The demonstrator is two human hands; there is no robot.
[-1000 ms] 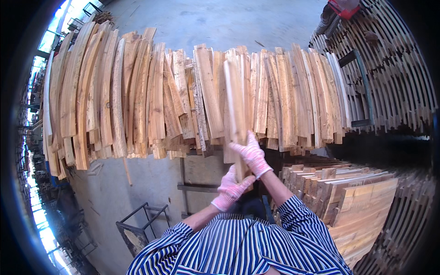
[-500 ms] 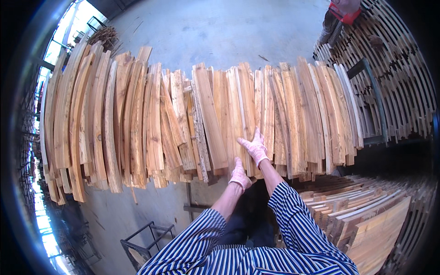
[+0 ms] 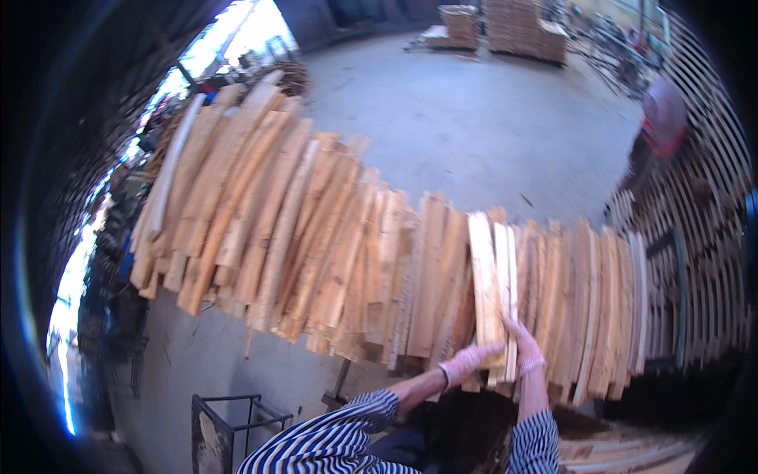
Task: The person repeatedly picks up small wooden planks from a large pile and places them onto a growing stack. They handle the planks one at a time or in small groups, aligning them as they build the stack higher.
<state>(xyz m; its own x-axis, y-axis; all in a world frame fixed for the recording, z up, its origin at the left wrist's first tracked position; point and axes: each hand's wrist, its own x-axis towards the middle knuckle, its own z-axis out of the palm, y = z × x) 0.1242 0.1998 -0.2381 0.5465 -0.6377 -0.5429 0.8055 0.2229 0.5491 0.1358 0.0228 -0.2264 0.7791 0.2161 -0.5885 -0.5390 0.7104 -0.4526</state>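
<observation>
A long row of rough wooden planks point(image 3: 268, 213) lies side by side across the middle. My left hand point(image 3: 472, 362), in a pinkish-white work glove, grips the near end of a pale, brightly lit plank point(image 3: 488, 276) from its left side. My right hand point(image 3: 524, 346), gloved alike, closes on the right side of narrow pale slats point(image 3: 507, 268) beside that plank. These pieces look raised slightly above the row, with a dark gap to their left. The undersides, and some fingertips, are hidden.
A person point(image 3: 663, 130) with a covered head stands at the far right by more stacked slats point(image 3: 711, 205). A black metal frame point(image 3: 229, 419) stands at lower left. More boards point(image 3: 624, 454) lie at lower right. Brown stacks point(image 3: 513, 31) stand across the grey floor point(image 3: 442, 110).
The view has swung up, showing more floor and the person. My hands have shifted right along the row and now have pale pieces between them, which appear lifted and turned.
</observation>
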